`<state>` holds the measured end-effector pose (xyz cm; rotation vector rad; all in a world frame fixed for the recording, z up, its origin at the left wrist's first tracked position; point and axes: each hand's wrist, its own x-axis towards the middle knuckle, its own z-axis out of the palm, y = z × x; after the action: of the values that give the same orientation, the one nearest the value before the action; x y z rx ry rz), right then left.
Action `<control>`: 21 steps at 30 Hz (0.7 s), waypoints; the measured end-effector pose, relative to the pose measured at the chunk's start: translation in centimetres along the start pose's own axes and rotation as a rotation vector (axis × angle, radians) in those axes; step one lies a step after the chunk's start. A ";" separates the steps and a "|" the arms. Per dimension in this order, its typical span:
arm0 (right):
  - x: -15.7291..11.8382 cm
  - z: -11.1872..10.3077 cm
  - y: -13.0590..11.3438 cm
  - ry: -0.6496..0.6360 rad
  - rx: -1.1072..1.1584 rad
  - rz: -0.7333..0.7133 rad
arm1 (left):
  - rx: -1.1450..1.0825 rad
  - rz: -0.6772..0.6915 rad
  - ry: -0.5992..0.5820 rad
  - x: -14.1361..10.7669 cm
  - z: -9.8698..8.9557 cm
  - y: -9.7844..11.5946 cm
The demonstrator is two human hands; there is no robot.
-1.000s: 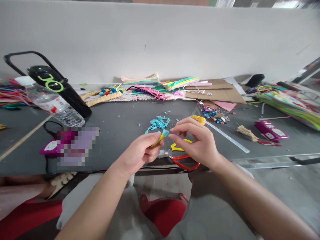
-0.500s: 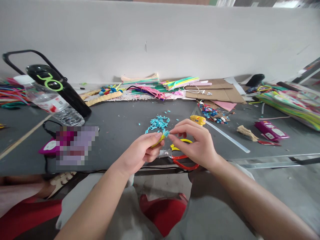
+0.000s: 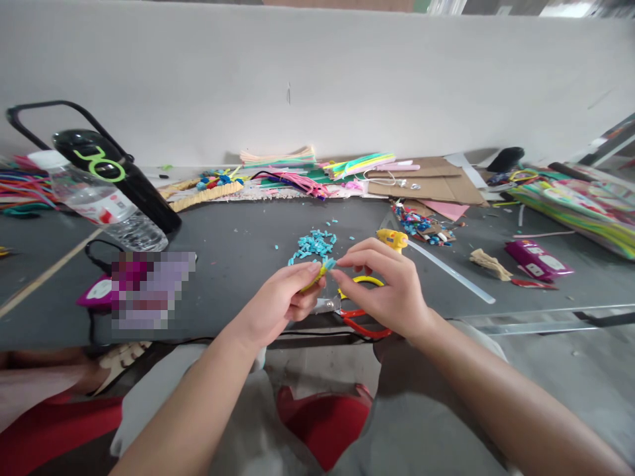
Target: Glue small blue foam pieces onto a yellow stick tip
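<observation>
My left hand (image 3: 285, 297) is closed on a small yellow piece (image 3: 313, 280) with light blue bits at its tip. Close by on the right, my right hand (image 3: 384, 281) has its thumb and index finger bent toward the blue tip; whether they pinch anything is too small to tell. A pile of small blue pieces (image 3: 316, 243) lies on the grey table just beyond my hands. Scissors (image 3: 364, 325) with yellow and red handles rest at the table edge, partly under my right hand. Behind that hand is a yellow glue gun (image 3: 391, 238).
A black flask (image 3: 143, 192), a clear bottle (image 3: 116, 211) and a purple device (image 3: 99, 291) are at left. Colourful stems (image 3: 360, 165) and cardboard (image 3: 436, 185) line the wall. At right are a glue stick (image 3: 451, 271) and another purple device (image 3: 538, 258).
My right thumb and index finger have parted slightly at the blue tip. My left hand has stayed nearly still with the yellow piece.
</observation>
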<state>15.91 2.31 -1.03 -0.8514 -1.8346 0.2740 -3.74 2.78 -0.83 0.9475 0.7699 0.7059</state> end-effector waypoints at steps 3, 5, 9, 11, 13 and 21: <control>0.0 0.0 0.0 0.004 -0.003 -0.010 | 0.004 0.002 -0.001 0.0 0.0 0.0; 0.0 0.0 0.0 0.006 -0.005 -0.015 | 0.010 0.003 -0.002 0.0 0.1 0.0; 0.0 0.1 0.1 0.005 -0.006 -0.012 | 0.025 -0.001 0.000 -0.1 0.2 0.1; 0.0 0.2 0.1 0.004 -0.003 -0.009 | 0.031 -0.003 -0.003 -0.1 0.2 0.1; 0.0 0.1 0.1 -0.002 0.003 -0.010 | 0.035 0.003 -0.001 0.0 0.1 0.1; -0.3 -0.8 0.7 -0.201 0.009 0.148 | 0.178 0.118 0.161 -0.4 -1.2 1.1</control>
<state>17.00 2.45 -1.22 -0.9844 -1.9561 0.4760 -5.17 3.39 -0.19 1.1139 0.9361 0.8339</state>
